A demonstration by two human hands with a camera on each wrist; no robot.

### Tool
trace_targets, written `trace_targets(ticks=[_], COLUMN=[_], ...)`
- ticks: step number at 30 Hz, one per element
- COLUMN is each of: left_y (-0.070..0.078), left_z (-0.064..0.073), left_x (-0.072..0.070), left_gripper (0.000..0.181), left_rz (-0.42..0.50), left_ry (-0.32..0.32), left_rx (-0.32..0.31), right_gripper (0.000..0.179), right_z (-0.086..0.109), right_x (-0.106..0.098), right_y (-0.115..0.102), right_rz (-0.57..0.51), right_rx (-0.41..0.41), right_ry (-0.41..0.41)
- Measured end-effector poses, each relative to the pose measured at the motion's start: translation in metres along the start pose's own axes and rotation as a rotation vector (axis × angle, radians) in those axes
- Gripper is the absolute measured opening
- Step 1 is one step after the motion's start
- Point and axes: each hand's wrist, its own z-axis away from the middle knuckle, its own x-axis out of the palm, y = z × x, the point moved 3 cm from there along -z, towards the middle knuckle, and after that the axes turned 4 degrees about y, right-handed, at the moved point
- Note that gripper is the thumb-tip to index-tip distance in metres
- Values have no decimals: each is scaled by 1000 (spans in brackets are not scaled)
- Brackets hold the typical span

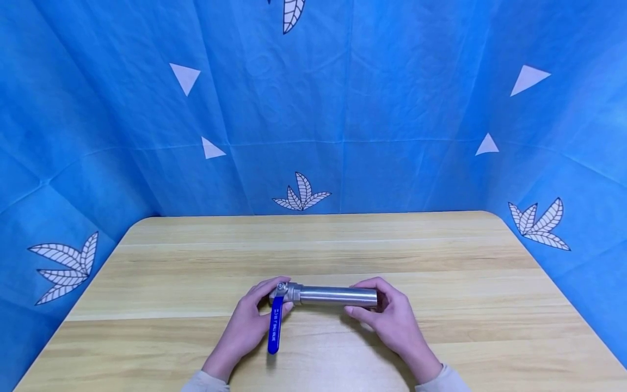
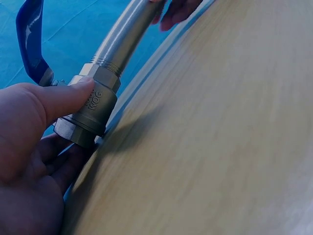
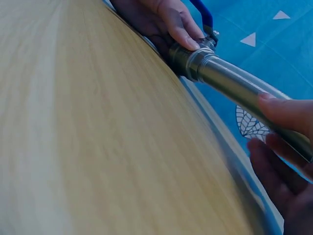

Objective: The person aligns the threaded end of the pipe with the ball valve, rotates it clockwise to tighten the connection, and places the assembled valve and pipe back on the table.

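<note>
A metal ball valve (image 1: 293, 294) with a long blue lever handle (image 1: 275, 326) is joined to a straight steel pipe (image 1: 338, 296). My left hand (image 1: 250, 321) grips the valve body, thumb on the near side and fingers behind; in the left wrist view the thumb lies beside raised letters on the body (image 2: 95, 100). The pipe's other end is between the thumb and fingers of my right hand (image 1: 392, 316). In the right wrist view, that thumb presses on the pipe (image 3: 239, 88) from above. The lever points toward me in the head view. Threads show where pipe meets valve.
Under the hands lies a light wood-grain table (image 1: 196, 261) with rounded far corners. A blue cloth (image 1: 392, 109) printed with white leaves and triangles hangs behind it and along both sides.
</note>
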Motion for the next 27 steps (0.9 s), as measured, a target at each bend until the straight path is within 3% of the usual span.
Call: trace_targets(ticks=[6,17,27], left_y=[0,-2,-2], left_z=[1,0,-1], left_x=[-2,-1,1], left_gripper=[54,55,54], left_rz=[-6,9,6], left_ry=[6,-5,-3], left_rx=[37,1,2], right_gripper=[44,44,39], right_z=[-1,0,1], right_x=[4,4,2], right_y=[1,1,0], right_rz=[-67,-63,-43], right_rx=[-19,-12,50], right_ry=[-26,-6,37])
